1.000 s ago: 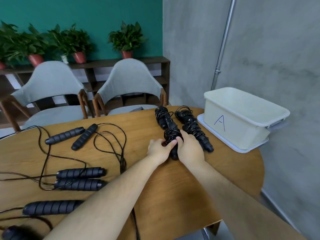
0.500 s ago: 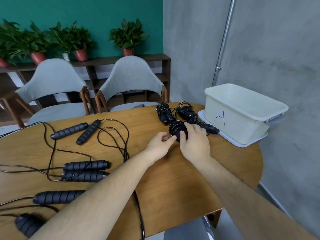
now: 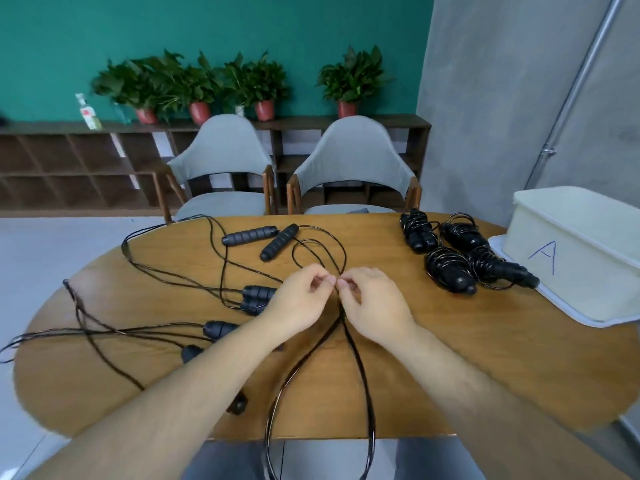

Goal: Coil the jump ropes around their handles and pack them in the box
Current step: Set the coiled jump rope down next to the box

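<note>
My left hand (image 3: 300, 299) and my right hand (image 3: 372, 303) meet at the table's middle, fingertips pinched on a black rope (image 3: 356, 351) that loops over the near edge. That rope's far loop runs to two loose handles (image 3: 263, 237). Several coiled jump ropes (image 3: 450, 268) lie at the right, beside the white box marked A (image 3: 571, 258), which rests on its lid. More uncoiled handles (image 3: 256, 296) and ropes (image 3: 104, 330) lie at the left, partly hidden by my left forearm.
The wooden oval table (image 3: 485, 358) has two grey chairs (image 3: 353, 168) at its far side. A shelf with potted plants (image 3: 263, 84) lines the green wall. Tangled rope hangs off the table's left edge. A grey wall with a metal pipe stands on the right.
Both hands left the coiled bundle near the box and moved left to the table's middle, where they now pinch a loose rope. The view has swung left and back.
</note>
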